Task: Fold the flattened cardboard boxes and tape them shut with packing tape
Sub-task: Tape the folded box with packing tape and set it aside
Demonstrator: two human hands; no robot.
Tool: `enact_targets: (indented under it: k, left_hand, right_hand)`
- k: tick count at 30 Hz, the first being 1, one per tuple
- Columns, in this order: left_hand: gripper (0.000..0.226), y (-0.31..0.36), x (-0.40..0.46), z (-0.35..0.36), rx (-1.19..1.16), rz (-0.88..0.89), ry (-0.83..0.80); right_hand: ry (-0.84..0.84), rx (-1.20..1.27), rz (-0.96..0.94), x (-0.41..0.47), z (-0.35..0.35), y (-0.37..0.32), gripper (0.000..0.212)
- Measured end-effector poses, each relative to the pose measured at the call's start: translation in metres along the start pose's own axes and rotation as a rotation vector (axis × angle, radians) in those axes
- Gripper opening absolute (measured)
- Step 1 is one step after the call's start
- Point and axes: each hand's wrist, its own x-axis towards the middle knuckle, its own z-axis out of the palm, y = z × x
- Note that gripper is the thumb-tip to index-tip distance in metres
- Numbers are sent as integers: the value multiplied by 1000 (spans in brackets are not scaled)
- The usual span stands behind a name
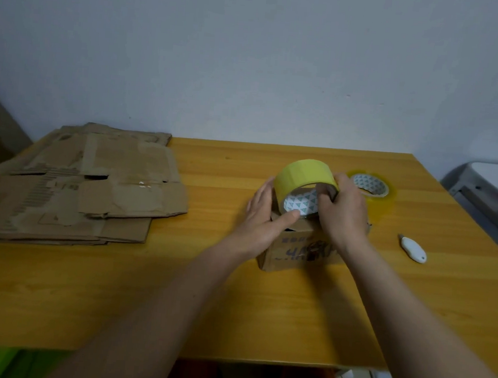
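A small folded cardboard box (295, 252) with dark writing on its front stands on the table's middle right. Upright on top of it is a yellow roll of packing tape (304, 172). My right hand (341, 211) grips the roll's right side, fingers curled into its core. My left hand (265, 217) lies against the box's left top edge, fingers straight beside the roll and thumb pressing near the core's lower rim. A stack of flattened cardboard boxes (78, 184) lies at the table's left.
A second, clear tape roll (371, 185) lies flat behind my right hand. A small white cutter (413, 249) lies to the right of the box. The wooden table (232, 307) meets a pale wall; a grey-white object (492, 190) stands at far right.
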Motion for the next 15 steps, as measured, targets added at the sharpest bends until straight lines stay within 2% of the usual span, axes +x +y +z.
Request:
enact_targets:
  k: [3, 6, 15]
  left_hand:
    - [72, -7, -1, 0, -14, 42, -14]
    - [74, -12, -4, -1, 68, 72, -8]
    - [76, -13, -3, -7, 338, 123, -46]
  right_hand:
    - [-36, 65, 24, 1, -1, -2, 15]
    - [-49, 118, 18, 4, -1, -6, 14]
    - [-25, 159, -112, 16, -15, 0, 46]
